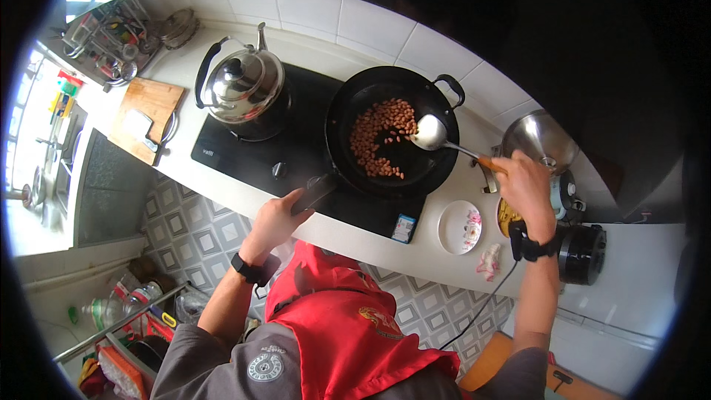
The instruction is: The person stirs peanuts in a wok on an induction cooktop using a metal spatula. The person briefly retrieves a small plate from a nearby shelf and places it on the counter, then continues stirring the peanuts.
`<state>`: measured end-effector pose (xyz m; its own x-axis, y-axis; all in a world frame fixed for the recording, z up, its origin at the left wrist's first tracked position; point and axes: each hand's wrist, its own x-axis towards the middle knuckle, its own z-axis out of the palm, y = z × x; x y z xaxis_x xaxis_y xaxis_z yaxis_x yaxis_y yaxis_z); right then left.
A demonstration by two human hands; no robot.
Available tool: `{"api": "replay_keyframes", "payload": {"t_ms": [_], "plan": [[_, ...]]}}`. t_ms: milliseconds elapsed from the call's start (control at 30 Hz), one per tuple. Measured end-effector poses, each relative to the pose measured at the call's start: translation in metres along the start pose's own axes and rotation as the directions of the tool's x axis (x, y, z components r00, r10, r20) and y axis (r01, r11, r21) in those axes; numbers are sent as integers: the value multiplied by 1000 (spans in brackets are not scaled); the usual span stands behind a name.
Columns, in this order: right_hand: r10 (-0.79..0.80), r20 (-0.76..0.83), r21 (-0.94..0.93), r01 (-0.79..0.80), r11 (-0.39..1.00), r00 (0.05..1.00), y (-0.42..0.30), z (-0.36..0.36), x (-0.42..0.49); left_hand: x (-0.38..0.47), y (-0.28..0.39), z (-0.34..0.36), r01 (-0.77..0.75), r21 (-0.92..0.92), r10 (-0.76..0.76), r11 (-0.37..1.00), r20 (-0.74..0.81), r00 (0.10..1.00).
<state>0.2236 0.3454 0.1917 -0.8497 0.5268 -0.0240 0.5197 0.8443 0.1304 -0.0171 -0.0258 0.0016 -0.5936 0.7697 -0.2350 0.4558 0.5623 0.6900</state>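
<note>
A black wok [427, 169] sits on the right burner of a black gas hob [244, 158]. My left hand [276, 222] grips its long dark handle [316, 194], which points toward me. Reddish-brown peanuts [371, 133] lie in the wok in a curved band along its left and far side, with a few loose ones near the middle. Held by its wooden grip in my right hand [525, 186], a metal wok spatula [430, 132] reaches in from the right. Its rounded blade rests at the peanuts' right edge.
A steel kettle [244, 86] stands on the left burner. Farther left, a cleaver [141, 128] lies on a wooden cutting board [158, 97]. To the right are a floral plate [452, 228], a crumpled cloth [489, 262], a bowl of yellowish food [506, 216] and a steel lid [536, 136].
</note>
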Motion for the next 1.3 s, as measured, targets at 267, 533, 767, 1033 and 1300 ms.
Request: {"api": "replay_keyframes", "payload": {"t_ms": [267, 533, 767, 1033, 1300], "plan": [[-174, -112, 159, 190, 969, 978, -21, 10, 5, -1, 3, -1, -9, -21, 9, 1000, -9, 1000], [-154, 171, 191, 120, 974, 973, -18, -33, -37, -1, 6, -3, -14, -6, 14, 1000, 5, 1000], [-87, 75, 507, 37, 861, 993, -61, 15, 2, -1, 4, -4, -31, -2, 31, 1000, 0, 1000], [-24, -70, 465, 53, 884, 997, -54, 37, 35, -2, 5, -3, -42, 10, 42, 999, 5, 999], [-50, 4, 196, 49, 979, 999, -14, -19, -24, -1, 8, -4, 7, -16, -7, 1000, 19, 1000]]}}
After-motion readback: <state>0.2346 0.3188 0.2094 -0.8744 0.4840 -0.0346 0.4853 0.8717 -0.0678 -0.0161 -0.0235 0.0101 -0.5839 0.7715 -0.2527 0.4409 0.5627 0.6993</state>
